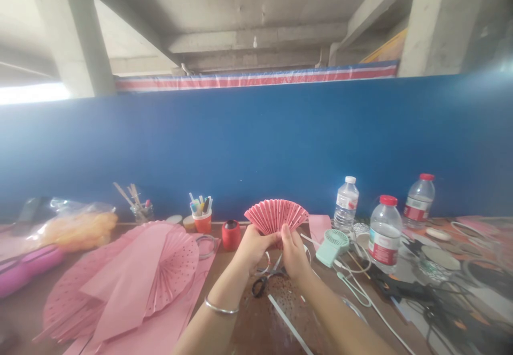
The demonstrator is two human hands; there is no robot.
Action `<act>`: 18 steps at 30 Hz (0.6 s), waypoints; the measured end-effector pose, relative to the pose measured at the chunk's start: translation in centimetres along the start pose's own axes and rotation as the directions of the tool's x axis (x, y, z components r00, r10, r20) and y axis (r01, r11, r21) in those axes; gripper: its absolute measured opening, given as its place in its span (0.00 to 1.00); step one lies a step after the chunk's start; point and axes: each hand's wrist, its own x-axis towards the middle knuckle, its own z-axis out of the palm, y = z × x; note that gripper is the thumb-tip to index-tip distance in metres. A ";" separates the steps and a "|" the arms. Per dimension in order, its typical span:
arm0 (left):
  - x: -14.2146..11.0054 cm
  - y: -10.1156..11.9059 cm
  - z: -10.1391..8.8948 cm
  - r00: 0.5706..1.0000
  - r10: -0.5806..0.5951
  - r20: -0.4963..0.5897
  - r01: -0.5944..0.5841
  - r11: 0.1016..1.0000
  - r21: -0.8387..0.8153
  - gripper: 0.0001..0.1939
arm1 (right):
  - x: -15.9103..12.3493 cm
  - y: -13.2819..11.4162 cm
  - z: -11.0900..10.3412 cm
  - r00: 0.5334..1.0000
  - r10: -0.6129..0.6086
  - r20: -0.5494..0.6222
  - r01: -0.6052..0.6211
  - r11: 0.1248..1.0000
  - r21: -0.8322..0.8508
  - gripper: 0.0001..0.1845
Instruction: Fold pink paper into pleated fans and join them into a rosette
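Head view: Two bare hands hold a pleated pink paper fan (pixel 276 215) above a brown table (pixel 250 320), its folds opening upward and its long axis running left to right. The left hand (pixel 253 245) and right hand (pixel 294 251) pinch its lower edge, thumbs toward the middle — the fingers behind are hidden. Below lie scissors (pixel 267 279), apparently open; a red container (pixel 231 236) and mint-green handheld fan (pixel 332 247) flank the hands — larger pink pleated fans (pixel 176 269) rest at left.
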 end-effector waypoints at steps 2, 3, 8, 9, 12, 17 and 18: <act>0.0 0.0 0.0 1.000 0.001 -0.003 -0.001 1.000 0.003 0.20 | 0.0 -0.1 0.0 1.000 0.014 -0.003 -0.014 1.000 0.004 0.26; 0.0 0.0 0.0 1.000 -0.001 -0.006 0.001 1.000 0.005 0.20 | -0.1 -0.1 0.0 1.000 0.020 -0.006 -0.020 1.000 0.006 0.26; -0.1 0.1 0.1 1.000 -0.012 -0.008 0.012 1.000 -0.001 0.21 | -0.1 -0.2 0.1 1.000 -0.001 -0.009 0.001 0.999 0.033 0.26; -0.1 0.1 0.0 1.000 -0.011 -0.005 0.011 1.000 0.000 0.21 | -0.1 -0.2 0.1 1.000 -0.007 -0.006 0.007 0.999 0.035 0.25; 0.0 0.1 0.0 1.000 -0.003 -0.003 0.003 1.000 0.004 0.20 | -0.1 -0.2 0.1 1.000 -0.004 0.005 0.004 1.000 0.023 0.25; 0.1 0.0 -0.1 1.000 0.008 0.010 -0.008 1.000 -0.005 0.18 | 0.0 -0.1 0.2 1.000 0.007 -0.001 -0.007 1.000 0.013 0.26; 0.0 0.0 -0.1 1.000 0.006 0.012 -0.006 1.000 -0.006 0.17 | 0.0 0.0 0.2 1.000 0.005 0.000 -0.005 1.000 0.019 0.26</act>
